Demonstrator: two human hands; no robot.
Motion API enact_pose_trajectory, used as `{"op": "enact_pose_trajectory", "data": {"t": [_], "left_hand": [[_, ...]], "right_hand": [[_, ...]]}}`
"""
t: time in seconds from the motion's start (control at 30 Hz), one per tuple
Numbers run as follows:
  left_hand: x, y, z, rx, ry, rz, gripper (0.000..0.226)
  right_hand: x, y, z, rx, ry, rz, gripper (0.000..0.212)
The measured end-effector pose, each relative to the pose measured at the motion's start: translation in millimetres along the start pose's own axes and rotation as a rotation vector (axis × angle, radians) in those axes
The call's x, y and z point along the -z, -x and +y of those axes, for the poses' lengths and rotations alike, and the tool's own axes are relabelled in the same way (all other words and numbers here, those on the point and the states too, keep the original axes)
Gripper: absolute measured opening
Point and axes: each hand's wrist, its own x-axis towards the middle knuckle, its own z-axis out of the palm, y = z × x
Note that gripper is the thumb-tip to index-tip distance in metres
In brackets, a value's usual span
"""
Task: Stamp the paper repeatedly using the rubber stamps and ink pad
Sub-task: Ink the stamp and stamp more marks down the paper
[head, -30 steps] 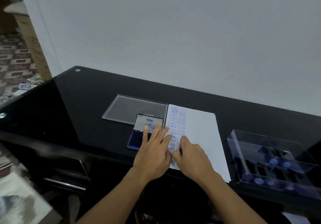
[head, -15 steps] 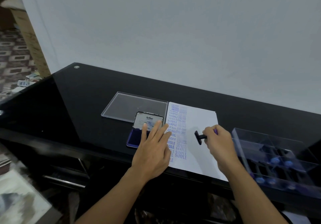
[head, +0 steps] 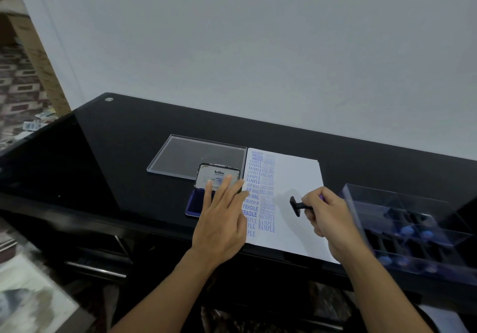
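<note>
Here the right hand has its fingers curled round the handle of a small black rubber stamp. The left hand lies flat with its fingers straight. It presses on the left edge of the paper and hides part of the ink pad just beside it.

The stamp is in the air over the bare white part of the paper, near the middle. It lies on its side. Its handle runs left to right, and the end of it is lost inside the hand. Its flat face points left, toward the ink pad. The long side of that face runs from near to far.

The stamp looks light and hard, like plastic. I think one hand can lift it with no trouble. The handle is the best place to hold it. The face is likely soft rubber and wet with ink, so fingers should stay off it.

The paper is thin and could slide, so a flat hand on it helps. Blue words fill two rows down its left side.

The ink pad is open, with its lid up. A clear flat cover lies behind it. A clear box with more stamps sits at the right on the black worktop.
</note>
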Motion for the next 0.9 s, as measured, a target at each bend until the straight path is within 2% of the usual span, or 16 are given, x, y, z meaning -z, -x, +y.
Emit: {"op": "enact_pose_trajectory", "data": {"t": [0.4, 0.9], "left_hand": [[-0.4, 0.5, 0.3, 0.011, 0.027, 0.017, 0.044], [-1.8, 1.8, -1.9, -0.017, -0.055, -0.024, 0.04]], "right_hand": [[0.3, 8.1, 1.7, -0.01, 0.094, -0.022, 0.012], [-0.6, 24.7, 0.9, 0.04, 0.199, -0.085, 0.013]]}}
